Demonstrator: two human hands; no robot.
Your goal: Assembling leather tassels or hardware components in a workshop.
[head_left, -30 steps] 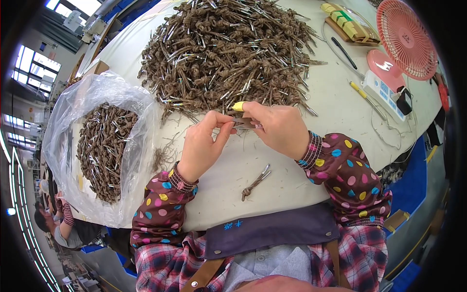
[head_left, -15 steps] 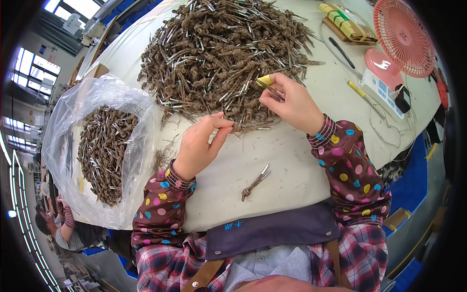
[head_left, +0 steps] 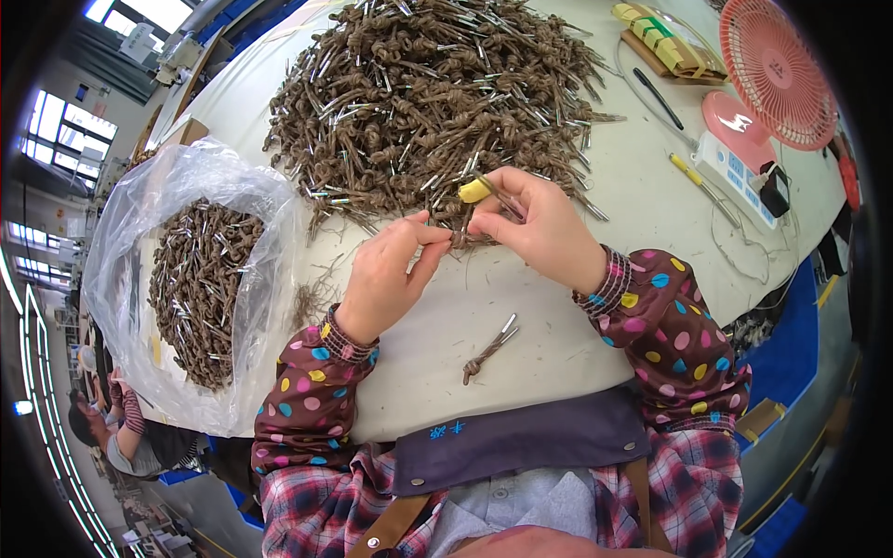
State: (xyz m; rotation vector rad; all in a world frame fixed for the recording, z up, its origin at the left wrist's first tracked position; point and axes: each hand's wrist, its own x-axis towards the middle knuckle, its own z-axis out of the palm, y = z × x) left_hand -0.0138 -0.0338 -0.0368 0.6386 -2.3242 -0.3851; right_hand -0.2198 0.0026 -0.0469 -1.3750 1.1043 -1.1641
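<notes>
A knotted brown cord [head_left: 463, 239] is pinched at the fingertips of the left hand [head_left: 379, 279], beside the right hand [head_left: 549, 231], where a slim metal tool [head_left: 504, 199] is gripped; beyond both, a cord pile [head_left: 428, 112] is heaped.

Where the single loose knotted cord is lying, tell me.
In the head view, the loose knotted cord lies on the pale table, slightly right of centre, below the right hand and above the dark apron.
</notes>
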